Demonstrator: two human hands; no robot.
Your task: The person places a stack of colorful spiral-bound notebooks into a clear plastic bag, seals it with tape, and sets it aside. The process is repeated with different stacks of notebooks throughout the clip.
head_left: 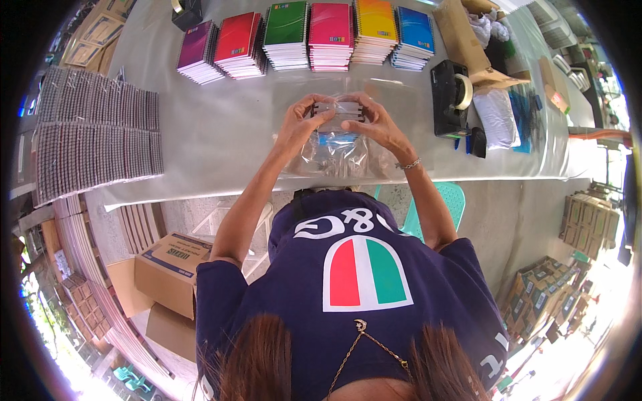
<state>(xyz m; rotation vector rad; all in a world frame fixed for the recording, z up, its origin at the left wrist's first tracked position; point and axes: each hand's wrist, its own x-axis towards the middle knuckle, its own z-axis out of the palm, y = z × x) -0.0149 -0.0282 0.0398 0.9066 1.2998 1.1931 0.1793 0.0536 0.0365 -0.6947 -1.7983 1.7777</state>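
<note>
Just in front of me, over the table's near side, my left hand [302, 121] and my right hand [376, 121] grip a small stack of notebooks [339, 111] from both sides. The stack shows white page edges and dark binding bits. Clear plastic wrap [321, 159] surrounds it and spreads crinkled toward me, with a bright blue patch showing through. Fingers of both hands curl over the far side, thumbs on the near side. Beyond them stands a row of spiral notebook stacks [331, 30] with purple, red, green, pink, yellow and blue covers.
A black tape dispenser [449, 100] stands right of my hands, beside a white plastic packet [496, 119] and an open cardboard box [461, 37]. Large spiral-bound piles [100, 134] fill the table's left end. Another dispenser [187, 13] sits far left. Below are a carton [174, 274] and green chair [445, 204].
</note>
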